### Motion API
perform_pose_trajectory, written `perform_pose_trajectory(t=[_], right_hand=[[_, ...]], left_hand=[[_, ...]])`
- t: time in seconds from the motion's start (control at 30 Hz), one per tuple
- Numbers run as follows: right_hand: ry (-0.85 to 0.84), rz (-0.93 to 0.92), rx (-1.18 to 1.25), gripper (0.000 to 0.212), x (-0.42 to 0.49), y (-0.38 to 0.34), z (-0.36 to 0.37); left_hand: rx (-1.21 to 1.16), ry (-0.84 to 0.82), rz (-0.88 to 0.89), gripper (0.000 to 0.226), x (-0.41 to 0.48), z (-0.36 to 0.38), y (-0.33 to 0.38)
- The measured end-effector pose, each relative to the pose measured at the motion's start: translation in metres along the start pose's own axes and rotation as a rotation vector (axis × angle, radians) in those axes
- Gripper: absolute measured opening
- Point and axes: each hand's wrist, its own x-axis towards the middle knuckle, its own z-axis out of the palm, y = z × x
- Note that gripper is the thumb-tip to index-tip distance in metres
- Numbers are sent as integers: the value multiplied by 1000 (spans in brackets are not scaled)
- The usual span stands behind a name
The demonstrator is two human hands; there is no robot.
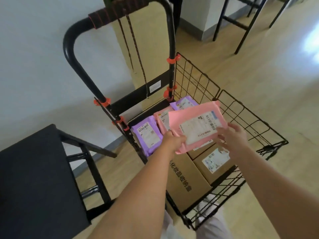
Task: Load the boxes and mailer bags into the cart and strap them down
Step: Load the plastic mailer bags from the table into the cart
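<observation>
Head view: the label print is too blurred to read, and the pink mailer bag (198, 125) covers part of the boxes (188, 180) below; the left hand (172, 141) grips its lower left corner, fingers curled; the right hand (234, 137) pinches its right edge; the flat bag is at frame centre, over the cart (68, 47).

Bright daylight indoors, soft overall, wide-angle warp.
Blown-out glare on the floor (309, 42) at far right, light coming from that side; wall (34, 49) evenly lit, bluish. Shadows weak and soft. Cart handle (72, 49) bows toward the edge, fisheye. Whole frame slightly soft, compression smear; label print on the pink mailer (195, 125) I hold is unreadable; dark surface (34, 187) lower left shows no detail.
</observation>
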Motion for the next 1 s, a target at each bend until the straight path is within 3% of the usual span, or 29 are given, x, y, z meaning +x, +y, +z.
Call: perform_pose_trajectory(t=[0.23,0.33,0.43,0.63,0.77,1.0], right_hand=[[-88,-5,-496,20,93,6,-25],[-155,1,-650,13,132,13,-33],[-193,28,-736,18,163,23,-36],[-244,71,-867,26,214,53,-28],[-295,115,-935,19,232,69,-18],[-374,21,-1027,34,244,75,5]], left_hand=[[0,143,-151,50,48,60,-27],[10,206,-216,52,70,84,-36],[30,277,-279,54,90,105,-46],[72,385,-364,29,129,126,-72],[115,461,-356,36,150,129,-93],[161,492,-340,41,160,126,-101]])
